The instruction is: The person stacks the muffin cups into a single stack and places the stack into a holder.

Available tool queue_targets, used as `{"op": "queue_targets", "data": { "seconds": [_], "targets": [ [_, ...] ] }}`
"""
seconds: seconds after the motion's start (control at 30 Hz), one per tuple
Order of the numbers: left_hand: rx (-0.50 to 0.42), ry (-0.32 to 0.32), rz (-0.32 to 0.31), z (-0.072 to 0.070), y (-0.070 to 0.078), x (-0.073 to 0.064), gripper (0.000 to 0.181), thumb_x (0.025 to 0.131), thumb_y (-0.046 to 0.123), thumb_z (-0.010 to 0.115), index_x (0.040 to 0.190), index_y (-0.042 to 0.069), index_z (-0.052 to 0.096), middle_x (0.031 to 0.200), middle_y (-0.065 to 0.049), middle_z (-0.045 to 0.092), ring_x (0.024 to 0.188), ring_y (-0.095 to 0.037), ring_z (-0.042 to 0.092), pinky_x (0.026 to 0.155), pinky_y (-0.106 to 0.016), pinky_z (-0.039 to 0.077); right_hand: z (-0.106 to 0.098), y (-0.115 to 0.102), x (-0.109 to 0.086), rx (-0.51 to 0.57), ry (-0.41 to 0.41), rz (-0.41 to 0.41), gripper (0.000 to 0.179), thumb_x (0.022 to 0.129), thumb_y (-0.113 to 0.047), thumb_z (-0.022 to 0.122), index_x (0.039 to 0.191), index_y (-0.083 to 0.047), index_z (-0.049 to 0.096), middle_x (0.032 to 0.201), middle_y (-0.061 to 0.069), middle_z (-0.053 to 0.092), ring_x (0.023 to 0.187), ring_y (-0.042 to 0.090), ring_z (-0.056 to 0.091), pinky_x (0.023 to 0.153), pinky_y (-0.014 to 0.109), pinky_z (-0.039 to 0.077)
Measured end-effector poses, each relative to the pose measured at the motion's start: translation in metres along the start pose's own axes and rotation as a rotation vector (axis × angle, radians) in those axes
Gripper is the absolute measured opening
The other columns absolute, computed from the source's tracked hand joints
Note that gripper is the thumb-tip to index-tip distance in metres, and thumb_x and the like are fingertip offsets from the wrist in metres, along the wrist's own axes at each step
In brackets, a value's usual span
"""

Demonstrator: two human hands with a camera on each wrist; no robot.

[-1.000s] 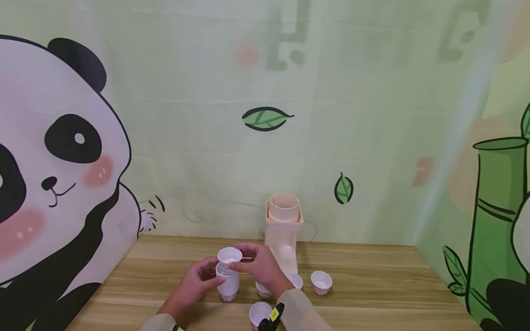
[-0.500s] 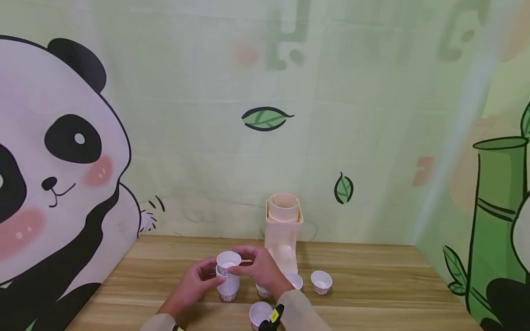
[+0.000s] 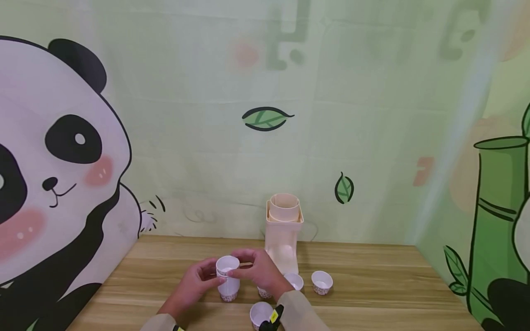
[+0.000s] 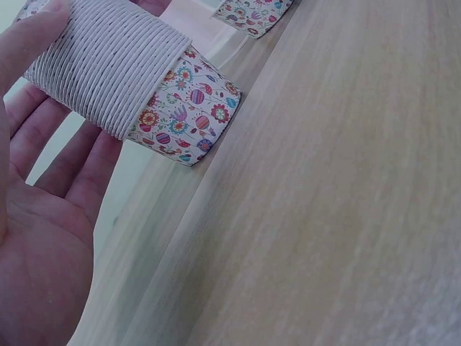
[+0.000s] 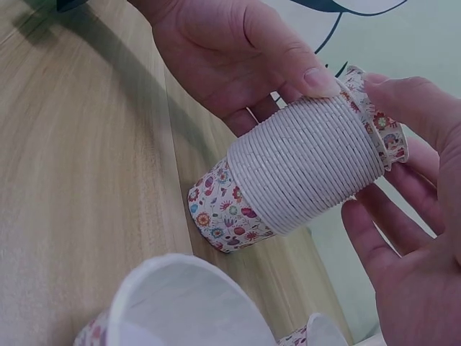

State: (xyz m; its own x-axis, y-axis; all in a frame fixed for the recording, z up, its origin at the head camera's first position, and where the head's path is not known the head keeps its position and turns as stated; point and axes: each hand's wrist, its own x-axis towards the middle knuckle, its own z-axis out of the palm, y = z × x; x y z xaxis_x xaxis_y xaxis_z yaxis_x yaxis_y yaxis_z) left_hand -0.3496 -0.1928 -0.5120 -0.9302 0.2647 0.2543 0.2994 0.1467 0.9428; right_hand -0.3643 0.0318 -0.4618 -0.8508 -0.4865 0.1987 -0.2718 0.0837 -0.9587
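Observation:
A nested stack of paper baking cups (image 5: 310,158) stands upright on the table, many white rims over one floral-printed base (image 4: 187,108). My left hand (image 3: 198,278) grips it from the left, thumb in front and fingers behind. At the top, my right hand (image 3: 258,271) pinches one more floral cup (image 5: 389,133) between thumb and fingers. In the right wrist view that cup sits partly inside the stack's mouth, a band of its print showing above the rims.
Loose floral cups stand to the right: a cup (image 3: 321,282) farthest right, a cup (image 3: 294,281) near my right wrist, a partly hidden cup (image 3: 263,292) and a nearer cup (image 3: 260,313). Behind is a pale pink holder (image 3: 281,239) with a round tube on top, by the printed backdrop (image 3: 198,138).
My right hand has lowered the pinched cup onto the stack, from above the rim to partly inside it. My left hand has kept its place around the stack.

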Motion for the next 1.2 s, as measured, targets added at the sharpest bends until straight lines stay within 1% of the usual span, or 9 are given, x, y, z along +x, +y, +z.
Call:
{"op": "queue_targets", "data": {
  "seconds": [0.1,0.27,0.4,0.6,0.7,0.97,1.13,1.2],
  "targets": [
    [0.004,0.006,-0.011,-0.0002,-0.0005,0.0004,0.052,0.091,0.013,0.078,0.136,-0.004,0.058,0.125,-0.018,0.071,0.108,-0.005,0.068,0.096,-0.020,0.053,0.0001,0.0012,-0.0004,-0.012,-0.006,-0.005,0.039,0.087,-0.011,0.082,0.125,-0.007,0.071,0.121,0.012,0.074,0.115,0.026,0.067,0.093,0.030,0.059],
    [-0.003,-0.010,-0.027,-0.0014,-0.0020,0.0007,0.054,0.091,0.015,0.078,0.138,-0.002,0.058,0.130,-0.023,0.068,0.109,-0.005,0.068,0.096,-0.020,0.053,0.0001,0.0042,-0.0009,-0.045,0.002,-0.009,0.036,0.089,-0.015,0.081,0.124,-0.009,0.073,0.120,0.010,0.075,0.114,0.027,0.068,0.093,0.030,0.058],
    [-0.003,-0.020,-0.023,-0.0015,-0.0033,0.0005,0.055,0.091,0.015,0.078,0.140,-0.001,0.057,0.132,-0.024,0.066,0.110,-0.005,0.067,0.097,-0.020,0.052,-0.0001,0.0070,-0.0013,-0.070,0.009,-0.006,0.036,0.089,-0.017,0.081,0.123,-0.009,0.073,0.120,0.009,0.075,0.114,0.025,0.068,0.093,0.030,0.058],
    [-0.003,-0.017,-0.022,-0.0008,-0.0026,-0.0004,0.055,0.091,0.015,0.077,0.140,-0.001,0.057,0.133,-0.024,0.066,0.111,-0.005,0.067,0.098,-0.020,0.052,0.0002,0.0067,-0.0017,-0.108,0.001,-0.020,0.037,0.090,-0.017,0.080,0.125,-0.008,0.072,0.122,0.008,0.074,0.113,0.026,0.069,0.092,0.025,0.058],
    [0.002,-0.012,-0.029,-0.0008,-0.0009,-0.0008,0.055,0.091,0.016,0.078,0.139,0.000,0.058,0.133,-0.023,0.066,0.112,-0.005,0.067,0.098,-0.019,0.051,0.0000,0.0052,-0.0009,-0.133,-0.003,-0.019,0.038,0.091,-0.018,0.080,0.126,-0.007,0.072,0.122,0.008,0.074,0.113,0.026,0.069,0.091,0.024,0.058],
    [0.004,-0.011,-0.048,-0.0011,0.0008,-0.0004,0.055,0.091,0.018,0.078,0.139,0.000,0.059,0.134,-0.022,0.066,0.113,-0.007,0.067,0.097,-0.019,0.051,-0.0014,0.0039,0.0014,-0.222,-0.010,-0.001,0.038,0.090,-0.023,0.080,0.125,-0.010,0.073,0.122,0.006,0.074,0.111,0.022,0.070,0.090,0.027,0.058],
    [0.001,-0.009,-0.053,-0.0008,0.0008,-0.0005,0.054,0.091,0.018,0.078,0.138,0.001,0.059,0.134,-0.021,0.067,0.113,-0.009,0.067,0.097,-0.020,0.051,-0.0018,0.0046,0.0018,-0.243,-0.015,-0.003,0.040,0.090,-0.024,0.081,0.126,-0.010,0.072,0.123,0.006,0.074,0.110,0.022,0.071,0.091,0.028,0.059],
    [0.004,-0.009,-0.052,-0.0004,0.0002,-0.0005,0.055,0.091,0.019,0.078,0.139,0.001,0.059,0.134,-0.021,0.067,0.113,-0.008,0.067,0.097,-0.020,0.051,-0.0018,0.0059,0.0009,-0.233,-0.017,-0.010,0.041,0.090,-0.024,0.080,0.127,-0.008,0.071,0.124,0.007,0.074,0.111,0.023,0.070,0.091,0.027,0.058]
  ]
}}
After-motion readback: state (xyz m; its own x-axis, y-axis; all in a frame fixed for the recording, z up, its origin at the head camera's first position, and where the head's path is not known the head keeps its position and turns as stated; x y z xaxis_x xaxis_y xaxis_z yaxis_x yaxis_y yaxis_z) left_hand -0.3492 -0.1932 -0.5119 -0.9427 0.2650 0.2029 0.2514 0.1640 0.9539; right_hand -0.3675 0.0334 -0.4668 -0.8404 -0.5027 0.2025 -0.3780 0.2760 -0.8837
